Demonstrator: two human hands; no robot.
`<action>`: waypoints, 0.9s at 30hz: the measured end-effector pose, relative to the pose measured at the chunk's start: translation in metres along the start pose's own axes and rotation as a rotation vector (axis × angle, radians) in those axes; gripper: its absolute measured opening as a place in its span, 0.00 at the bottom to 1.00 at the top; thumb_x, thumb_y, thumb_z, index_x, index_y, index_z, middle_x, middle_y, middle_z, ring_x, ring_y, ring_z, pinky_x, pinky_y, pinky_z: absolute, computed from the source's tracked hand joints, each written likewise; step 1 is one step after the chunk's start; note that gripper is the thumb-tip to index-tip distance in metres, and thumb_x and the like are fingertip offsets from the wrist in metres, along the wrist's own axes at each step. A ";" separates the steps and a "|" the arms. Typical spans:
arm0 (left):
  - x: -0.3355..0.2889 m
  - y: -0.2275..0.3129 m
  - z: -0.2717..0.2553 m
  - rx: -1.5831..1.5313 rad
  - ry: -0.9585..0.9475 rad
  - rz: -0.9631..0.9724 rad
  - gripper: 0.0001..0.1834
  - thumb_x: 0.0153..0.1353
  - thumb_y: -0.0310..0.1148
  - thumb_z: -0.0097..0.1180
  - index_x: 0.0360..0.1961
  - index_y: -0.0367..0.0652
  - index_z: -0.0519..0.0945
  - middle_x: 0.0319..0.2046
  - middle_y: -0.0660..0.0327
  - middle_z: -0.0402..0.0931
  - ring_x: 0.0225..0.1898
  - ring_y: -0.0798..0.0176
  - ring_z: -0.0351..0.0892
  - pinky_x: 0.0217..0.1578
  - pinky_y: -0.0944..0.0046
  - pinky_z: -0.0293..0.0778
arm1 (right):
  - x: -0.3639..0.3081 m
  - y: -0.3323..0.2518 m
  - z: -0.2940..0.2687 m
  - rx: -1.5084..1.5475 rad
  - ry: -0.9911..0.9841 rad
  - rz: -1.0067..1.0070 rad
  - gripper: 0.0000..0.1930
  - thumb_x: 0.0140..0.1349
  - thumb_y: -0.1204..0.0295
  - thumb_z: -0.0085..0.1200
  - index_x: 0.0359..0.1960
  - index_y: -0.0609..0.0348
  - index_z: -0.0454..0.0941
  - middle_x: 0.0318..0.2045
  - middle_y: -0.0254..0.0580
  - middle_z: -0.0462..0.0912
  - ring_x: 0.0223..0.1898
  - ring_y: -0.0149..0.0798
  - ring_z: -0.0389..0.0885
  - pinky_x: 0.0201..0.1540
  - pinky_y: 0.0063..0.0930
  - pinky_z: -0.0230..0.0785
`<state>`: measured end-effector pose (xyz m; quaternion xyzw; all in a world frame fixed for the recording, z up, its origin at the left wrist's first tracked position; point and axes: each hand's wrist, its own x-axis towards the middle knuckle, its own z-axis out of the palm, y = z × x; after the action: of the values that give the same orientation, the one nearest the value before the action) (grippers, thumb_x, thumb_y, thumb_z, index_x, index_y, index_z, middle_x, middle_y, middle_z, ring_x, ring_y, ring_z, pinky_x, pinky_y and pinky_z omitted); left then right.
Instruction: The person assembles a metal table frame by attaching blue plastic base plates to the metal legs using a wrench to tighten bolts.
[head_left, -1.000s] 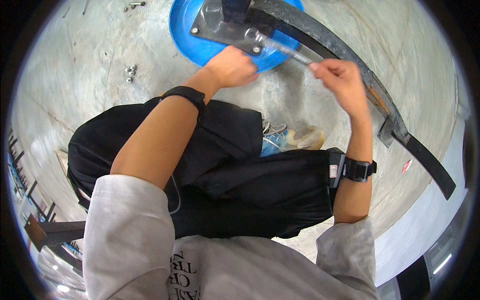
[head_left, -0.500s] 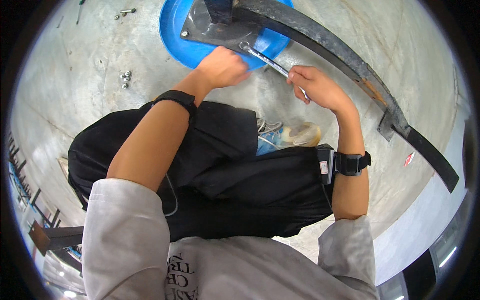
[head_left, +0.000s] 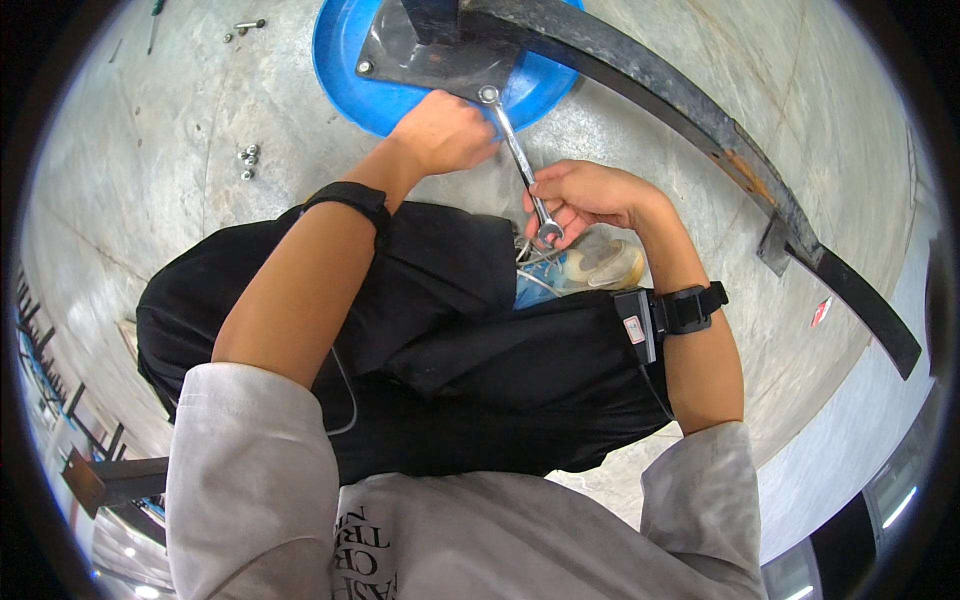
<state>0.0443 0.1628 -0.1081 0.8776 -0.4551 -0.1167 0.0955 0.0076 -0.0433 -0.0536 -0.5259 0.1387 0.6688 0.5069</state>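
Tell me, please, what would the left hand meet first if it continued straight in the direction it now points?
Probably the wrench, whose shaft slants just beyond the left hand. Depth is unclear, so the hand might pass above or below it.

Head view: left one of two wide fisheye cameras, side by side on wearer's head; looks steeply down and forward, upright, unmirrored; close over body, grey shirt filling lower edge, black trousers across middle; left hand and right hand above; blue dish cut by top edge; black curved bar bending down right side; straight edges bowed toward round dark border
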 end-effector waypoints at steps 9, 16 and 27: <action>-0.001 -0.003 0.006 0.023 0.124 0.059 0.16 0.52 0.43 0.53 0.16 0.44 0.76 0.13 0.59 0.73 0.18 0.56 0.76 0.21 0.59 0.71 | -0.003 0.002 -0.013 -0.044 0.076 -0.035 0.10 0.61 0.72 0.40 0.36 0.66 0.69 0.29 0.48 0.80 0.23 0.30 0.79 0.26 0.20 0.74; -0.001 -0.003 0.006 0.026 0.117 0.053 0.16 0.52 0.43 0.53 0.15 0.44 0.77 0.13 0.59 0.73 0.18 0.56 0.75 0.20 0.59 0.71 | 0.002 0.002 -0.009 -0.039 0.062 -0.033 0.10 0.61 0.71 0.40 0.34 0.65 0.70 0.26 0.45 0.80 0.21 0.30 0.78 0.25 0.20 0.74; -0.002 -0.004 0.009 0.029 0.093 0.046 0.15 0.52 0.42 0.53 0.17 0.44 0.77 0.14 0.59 0.74 0.18 0.55 0.75 0.21 0.59 0.70 | -0.010 -0.004 -0.015 -0.237 0.256 -0.108 0.18 0.58 0.55 0.47 0.19 0.56 0.71 0.09 0.29 0.68 0.12 0.24 0.70 0.14 0.17 0.52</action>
<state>0.0435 0.1661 -0.1176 0.8726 -0.4719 -0.0668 0.1064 0.0192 -0.0580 -0.0496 -0.6693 0.0939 0.5800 0.4547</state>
